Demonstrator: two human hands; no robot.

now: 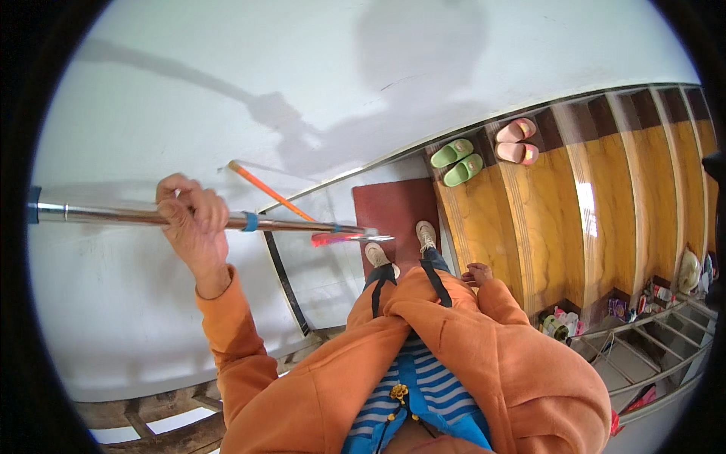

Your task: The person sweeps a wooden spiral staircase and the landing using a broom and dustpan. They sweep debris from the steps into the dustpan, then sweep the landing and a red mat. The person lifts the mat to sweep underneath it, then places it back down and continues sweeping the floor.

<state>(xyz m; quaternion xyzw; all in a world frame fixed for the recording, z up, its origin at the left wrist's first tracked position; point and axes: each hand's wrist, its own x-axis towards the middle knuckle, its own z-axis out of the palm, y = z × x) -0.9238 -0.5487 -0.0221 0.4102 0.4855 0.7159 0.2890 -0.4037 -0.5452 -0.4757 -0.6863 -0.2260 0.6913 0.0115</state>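
Note:
My left hand (195,221) is raised at the left and closed around a shiny telescopic metal pole (130,214) with blue collars. The pole runs from the left rim toward the floor near my feet, and its lower end is blurred. Beside that end is a broom with an orange handle (272,196) and a red-pink head (334,238); the handle slants up against the wall. My right hand (477,274) hangs low beside my orange coat, its fingers apart, with nothing seen in it.
My shoes stand on a red mat (391,210). To the right, yellow stone stairs (488,210) hold green slippers (456,162) and pink slippers (516,142). Bottles and bags (558,326) line the steps by a metal railing (646,369). A white wall (227,85) rises ahead.

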